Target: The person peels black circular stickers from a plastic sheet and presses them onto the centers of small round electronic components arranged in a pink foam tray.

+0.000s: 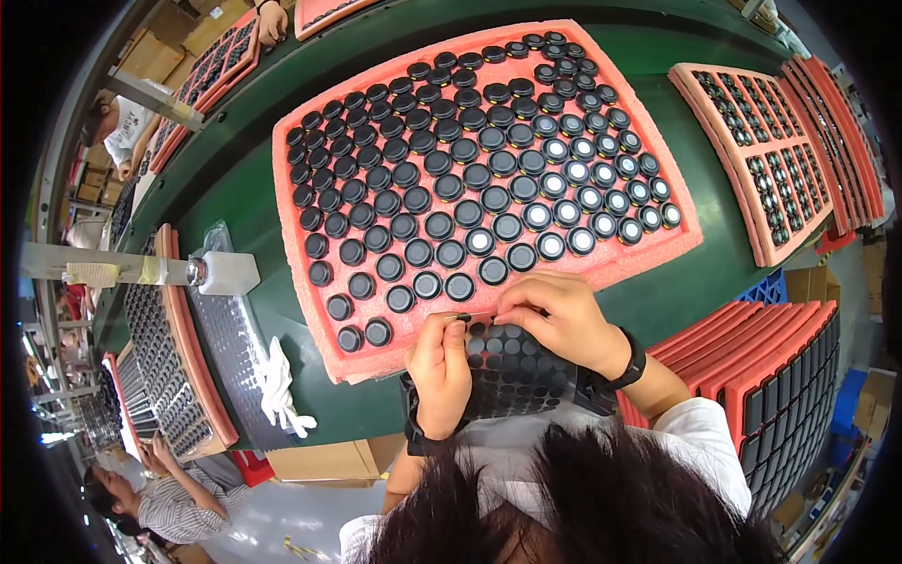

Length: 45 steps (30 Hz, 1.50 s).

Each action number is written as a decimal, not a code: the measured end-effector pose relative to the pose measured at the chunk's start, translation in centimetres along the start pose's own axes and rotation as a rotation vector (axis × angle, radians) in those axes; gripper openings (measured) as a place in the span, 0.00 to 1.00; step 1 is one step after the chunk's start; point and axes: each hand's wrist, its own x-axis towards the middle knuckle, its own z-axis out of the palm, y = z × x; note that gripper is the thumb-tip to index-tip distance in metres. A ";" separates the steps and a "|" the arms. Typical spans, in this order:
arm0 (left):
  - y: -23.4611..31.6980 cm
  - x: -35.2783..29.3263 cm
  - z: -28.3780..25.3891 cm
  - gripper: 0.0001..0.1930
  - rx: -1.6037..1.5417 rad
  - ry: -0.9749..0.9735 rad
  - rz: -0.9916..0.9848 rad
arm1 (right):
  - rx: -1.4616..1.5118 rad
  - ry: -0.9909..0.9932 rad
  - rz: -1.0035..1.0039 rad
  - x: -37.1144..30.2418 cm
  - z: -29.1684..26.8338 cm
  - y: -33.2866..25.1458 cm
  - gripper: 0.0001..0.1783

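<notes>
At the tray's near edge my left hand (442,371) is closed in a pinch, a small dark piece showing at its fingertips, too small to name. Close beside it, my right hand (554,315) is also closed, thumb and fingers pressed together; what they hold is hidden. Just under both hands lies a clear sheet of round black discs (517,371). Ahead of them rests a pink foam tray (291,240) with rows of round black caps (416,199). Several caps at the right carry pale or shiny round centres (552,245).
The green bench (254,310) carries a white glove (275,385) and a translucent bottle (230,273) at left. Filled foam trays (752,155) stand at far right; stacked pink trays (752,376) are beside my right arm. Other people (164,503) work at left.
</notes>
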 end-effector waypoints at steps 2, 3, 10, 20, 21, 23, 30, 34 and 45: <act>0.4 0.0 -0.1 0.07 -0.030 -0.026 -0.090 | -0.037 -0.010 -0.221 0.4 -0.3 0.2 0.06; 0.3 0.0 -0.2 0.07 -0.029 -0.025 -0.093 | -0.035 -0.013 -0.220 0.4 -0.5 0.2 0.06; 0.0 0.0 0.0 0.07 -0.013 0.031 -0.042 | 0.234 0.148 0.096 -0.1 -1.5 -0.8 0.20; -0.3 0.1 -0.1 0.04 0.000 -0.004 0.004 | 0.117 -0.012 0.159 -1.0 -0.6 -0.6 0.22; -0.4 0.0 -0.1 0.04 -0.009 -0.008 -0.012 | 0.113 -0.010 0.148 -1.0 -0.5 -0.5 0.21; -0.4 0.0 -0.1 0.04 -0.019 -0.011 -0.030 | 0.108 -0.008 0.138 -0.9 -0.5 -0.6 0.20; -0.2 0.0 -0.2 0.07 -0.064 -0.018 -0.068 | -0.104 0.148 -0.140 -0.3 0.0 -0.5 0.12; -0.1 0.0 -0.2 0.07 -0.050 -0.020 -0.086 | -0.076 0.133 -0.110 -0.4 0.0 -0.2 0.10; -0.2 0.3 -0.3 0.05 0.031 -0.008 -0.035 | 0.388 0.057 -0.063 0.5 -2.9 0.5 0.21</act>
